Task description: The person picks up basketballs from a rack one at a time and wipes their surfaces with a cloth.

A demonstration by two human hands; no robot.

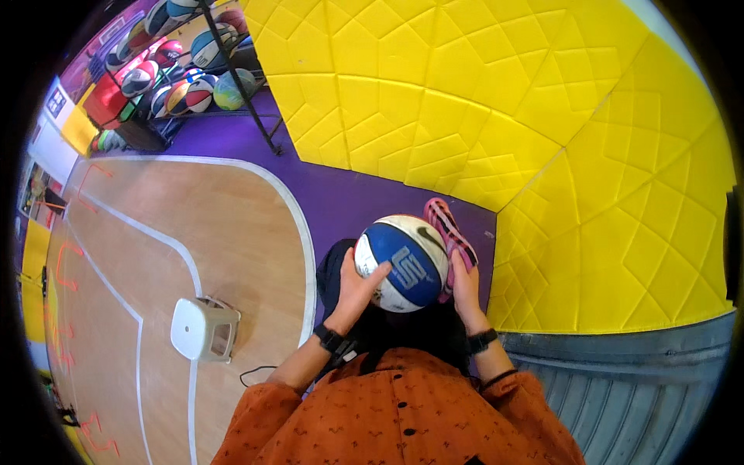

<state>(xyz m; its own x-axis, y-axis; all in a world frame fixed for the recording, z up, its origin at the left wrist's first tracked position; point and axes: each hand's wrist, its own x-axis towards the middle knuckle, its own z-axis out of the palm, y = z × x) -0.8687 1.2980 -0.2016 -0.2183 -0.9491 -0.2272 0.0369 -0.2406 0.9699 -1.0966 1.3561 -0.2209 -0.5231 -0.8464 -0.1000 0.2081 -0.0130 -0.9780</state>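
Observation:
A blue and white basketball (407, 261) with a Nike swoosh and printed marks is held between my two hands, above my dark-clad lap. My left hand (356, 286) grips its left side, thumb lying across the blue panel. On the other side, my right hand (467, 288) has its fingers against a pink cloth-like piece with dark stripes (446, 224). That piece lies along the ball's right side, partly hidden by ball and hand. Whether the right palm also touches the ball itself cannot be made out.
Yellow padded wall panels (418, 116) rise close ahead and to the right. A white plastic stool (200, 330) stands on the wood-look court floor (256, 250) at left. Several balls fill a metal rack (224, 52) at the far left. Grey corrugated material (616, 383) lies at lower right.

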